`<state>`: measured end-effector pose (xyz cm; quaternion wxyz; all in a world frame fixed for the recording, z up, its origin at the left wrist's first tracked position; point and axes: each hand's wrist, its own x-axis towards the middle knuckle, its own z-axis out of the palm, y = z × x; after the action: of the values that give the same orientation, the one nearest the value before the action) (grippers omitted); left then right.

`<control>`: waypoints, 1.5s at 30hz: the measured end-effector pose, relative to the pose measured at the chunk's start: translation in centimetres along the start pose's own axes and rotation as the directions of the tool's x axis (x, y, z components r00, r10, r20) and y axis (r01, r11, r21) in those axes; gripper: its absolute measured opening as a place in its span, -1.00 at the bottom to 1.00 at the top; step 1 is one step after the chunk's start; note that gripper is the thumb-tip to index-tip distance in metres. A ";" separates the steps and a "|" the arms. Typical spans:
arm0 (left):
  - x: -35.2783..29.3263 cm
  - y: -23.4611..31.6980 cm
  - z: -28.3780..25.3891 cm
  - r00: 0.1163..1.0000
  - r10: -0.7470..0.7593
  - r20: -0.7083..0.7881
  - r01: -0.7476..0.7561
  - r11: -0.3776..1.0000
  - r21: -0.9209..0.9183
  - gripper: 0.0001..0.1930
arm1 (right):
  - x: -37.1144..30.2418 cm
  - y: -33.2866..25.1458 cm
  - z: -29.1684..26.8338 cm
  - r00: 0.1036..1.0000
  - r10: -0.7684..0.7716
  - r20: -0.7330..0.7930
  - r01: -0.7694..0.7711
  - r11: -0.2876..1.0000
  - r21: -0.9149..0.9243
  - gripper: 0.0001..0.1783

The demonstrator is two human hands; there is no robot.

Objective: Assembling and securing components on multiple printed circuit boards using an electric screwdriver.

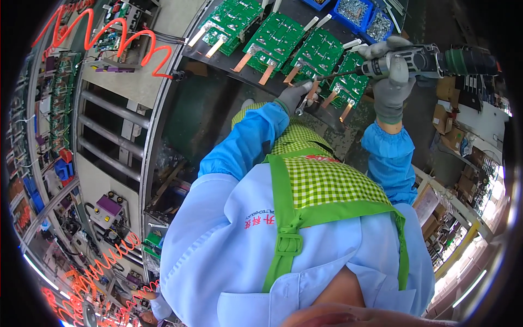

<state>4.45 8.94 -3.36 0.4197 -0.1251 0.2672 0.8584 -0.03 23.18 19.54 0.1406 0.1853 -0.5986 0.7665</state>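
Observation:
In my right hand (391, 95), in a grey glove, is a grey-and-black power screwdriver (422, 62), my fingers wrapped around its body. Its long thin bit (343, 73) points left, the tip at a copper strip on a green circuit board (317, 53). My left hand (291, 98), gloved too, is closed close to that tip, holding what looks like a small metal wrench (299, 111). Several green boards with copper strips lie in a row along the bench; the rightmost board (350, 79) sits below the bit.
Blue bins (354, 13) of small metal parts stand at the bench's far side. A coiled orange air hose (128, 41) hangs at the left, beside a metal-framed line with rollers (114, 111). Cardboard boxes (442, 120) are stacked on the right.

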 end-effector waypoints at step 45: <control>1.7 -0.7 -1.7 0.999 0.036 0.004 -0.037 0.985 0.167 -0.68 | -0.2 0.1 0.2 0.997 0.081 -0.013 -0.080 0.995 0.066 -0.67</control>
<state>3.94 9.42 -5.73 0.4131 -0.0839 0.3402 0.8406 0.18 22.93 19.41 0.1080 0.1594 -0.5789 0.7923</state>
